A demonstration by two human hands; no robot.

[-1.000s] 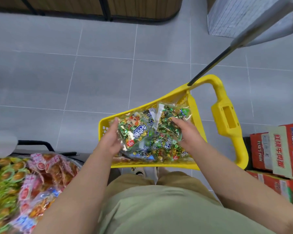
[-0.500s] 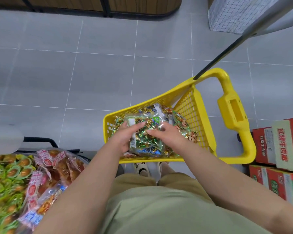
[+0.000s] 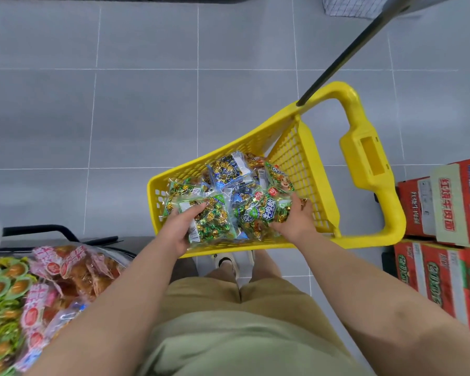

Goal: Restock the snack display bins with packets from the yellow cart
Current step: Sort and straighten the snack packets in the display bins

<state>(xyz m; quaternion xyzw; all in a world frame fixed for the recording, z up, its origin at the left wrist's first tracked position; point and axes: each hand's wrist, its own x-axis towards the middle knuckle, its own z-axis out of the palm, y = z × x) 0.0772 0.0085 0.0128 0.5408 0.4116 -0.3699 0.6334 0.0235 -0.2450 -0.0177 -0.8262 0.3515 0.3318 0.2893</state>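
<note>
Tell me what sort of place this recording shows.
Most likely a shop floor or supermarket aisle during restocking. A yellow cart holds wrapped-sweet packets, loose snack packs are heaped for display at lower left, and printed red cartons are stacked at right.

packets (image 3: pixel 229 196) in cart (image 3: pixel 369 158), boxes (image 3: pixel 442 207) right

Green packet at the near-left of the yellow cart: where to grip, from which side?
Grip the green packet at its near-left edge, from above on the person's side: it sits atop the pile in the yellow cart, that edge is free, and the left hand holds it there.
</note>
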